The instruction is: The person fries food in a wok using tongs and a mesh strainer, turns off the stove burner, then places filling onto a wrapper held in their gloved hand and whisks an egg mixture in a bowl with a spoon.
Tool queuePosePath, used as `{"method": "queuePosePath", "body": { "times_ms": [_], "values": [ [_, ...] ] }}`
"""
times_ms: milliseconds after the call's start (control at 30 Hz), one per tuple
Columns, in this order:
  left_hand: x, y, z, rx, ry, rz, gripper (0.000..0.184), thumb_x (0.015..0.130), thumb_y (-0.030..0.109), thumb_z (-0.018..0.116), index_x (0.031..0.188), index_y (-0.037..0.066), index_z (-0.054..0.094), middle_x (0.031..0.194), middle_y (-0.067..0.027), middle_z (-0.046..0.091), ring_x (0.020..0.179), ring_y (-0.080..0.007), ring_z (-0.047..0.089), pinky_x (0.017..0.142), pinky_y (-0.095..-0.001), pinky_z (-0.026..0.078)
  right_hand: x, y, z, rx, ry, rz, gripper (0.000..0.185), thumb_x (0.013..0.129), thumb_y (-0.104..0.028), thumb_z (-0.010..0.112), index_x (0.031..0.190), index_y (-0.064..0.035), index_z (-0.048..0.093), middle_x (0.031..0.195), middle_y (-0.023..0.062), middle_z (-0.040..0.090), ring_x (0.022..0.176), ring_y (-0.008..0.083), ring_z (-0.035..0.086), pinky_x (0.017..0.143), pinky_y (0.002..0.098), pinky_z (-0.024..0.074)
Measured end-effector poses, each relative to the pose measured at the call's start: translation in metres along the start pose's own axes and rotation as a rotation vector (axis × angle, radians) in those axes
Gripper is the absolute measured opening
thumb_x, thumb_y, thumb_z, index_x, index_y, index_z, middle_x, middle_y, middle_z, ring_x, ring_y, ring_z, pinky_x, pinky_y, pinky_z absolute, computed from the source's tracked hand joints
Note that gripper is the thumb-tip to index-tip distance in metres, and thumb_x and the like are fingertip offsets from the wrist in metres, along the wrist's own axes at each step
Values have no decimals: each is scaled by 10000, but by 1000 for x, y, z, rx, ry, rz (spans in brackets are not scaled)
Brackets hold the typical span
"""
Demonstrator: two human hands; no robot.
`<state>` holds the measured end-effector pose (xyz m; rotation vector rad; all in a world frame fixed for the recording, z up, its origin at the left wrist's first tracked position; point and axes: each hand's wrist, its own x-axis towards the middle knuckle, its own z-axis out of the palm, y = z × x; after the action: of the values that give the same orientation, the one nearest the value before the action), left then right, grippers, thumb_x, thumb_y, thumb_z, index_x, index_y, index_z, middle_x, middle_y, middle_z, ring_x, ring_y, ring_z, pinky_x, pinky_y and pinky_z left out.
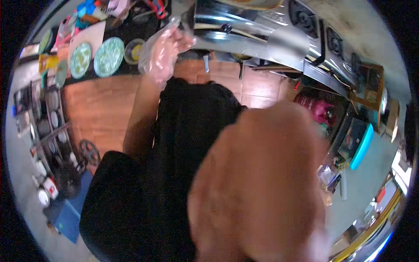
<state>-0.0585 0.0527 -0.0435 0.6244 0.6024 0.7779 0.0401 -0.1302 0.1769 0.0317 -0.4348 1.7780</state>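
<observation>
My left hand (168, 48) wears a loose, clear plastic glove and hangs over the edge of the dark counter. Its fingers are partly bent and apart, with nothing visible in them. Left of it stand a small bowl (135, 51) with something yellow inside and two pale green patterned plates (108, 56) (80, 60). My right hand (262, 174) is raised very close to the camera, large and smeared by motion. How its fingers are placed, and whether they hold anything, cannot be made out.
A steel-fronted stove (244, 37) with black burners runs along the far right. Dish racks (48, 118) line the left side over the brown tiled floor (98, 109). A turquoise-lidded container (362, 146) sits on the right-hand surface. A blue-handled tool (206, 63) lies beneath the counter edge.
</observation>
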Motion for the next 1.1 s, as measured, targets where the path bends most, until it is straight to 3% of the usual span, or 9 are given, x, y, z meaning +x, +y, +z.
{"method": "queuePosePath", "body": {
  "times_ms": [333,600,667,767,833,867,1033,1067,1100],
  "values": [
    [-30,4,54,-5,120,6,276,942,272,592,796,39,568,814,-155,648,805,-270,661,815,-383,519,21,-44,-9,-175,-615,-199,175,978,-214,581,1025,-61,651,904,267,695,749,394,712,634,456,577],
    [-36,-2,59,-21,123,-21,270,931,284,605,811,43,580,806,-127,645,795,-278,663,822,-397,522,-10,-36,-2,-166,-437,-237,173,946,-243,639,911,-73,643,873,230,696,725,355,704,628,441,558],
    [-33,-3,57,-59,65,-29,265,938,287,600,838,42,590,800,-118,647,786,-269,662,843,-407,518,-16,-23,-7,104,-539,-347,246,957,-130,507,863,72,611,781,163,634,696,421,627,710,488,520],
    [-43,-18,55,337,-105,286,273,997,289,499,1082,32,532,959,-115,629,907,-226,634,903,-410,517,-20,-34,-8,143,-512,-192,317,948,-279,561,831,10,619,776,135,636,656,295,616,637,415,496],
    [-18,-16,32,-216,-119,-89,207,989,310,517,925,125,581,761,-39,617,760,-155,616,819,-368,525,-42,-35,-10,-1,-320,-145,259,941,-238,594,908,18,580,840,108,612,713,222,591,657,337,464],
    [-27,-10,62,-122,208,-64,222,985,315,527,859,139,579,677,-14,582,686,-177,585,780,-364,519,-43,-35,-16,-41,-173,-98,244,934,-197,626,985,27,542,903,81,589,771,148,567,677,259,431],
    [-28,-14,44,-100,171,-74,204,990,315,544,924,129,595,814,-25,631,811,-223,651,882,-461,521,-45,-54,-45,-326,-278,28,195,931,-195,612,899,-5,581,877,72,602,783,160,572,729,276,448],
    [-27,-15,44,-44,85,-54,219,987,334,546,910,134,594,803,-21,635,816,-214,656,866,-443,524,-43,-58,-67,-396,-465,62,173,931,-201,591,931,-28,583,882,292,674,927,549,643,731,582,535],
    [-26,-13,44,-49,92,-98,226,982,340,552,905,131,594,816,-23,641,827,-215,661,856,-433,528,-44,-62,-57,-405,-412,91,176,927,-201,589,914,-28,617,892,267,683,951,556,634,756,581,532]
  ]
}}
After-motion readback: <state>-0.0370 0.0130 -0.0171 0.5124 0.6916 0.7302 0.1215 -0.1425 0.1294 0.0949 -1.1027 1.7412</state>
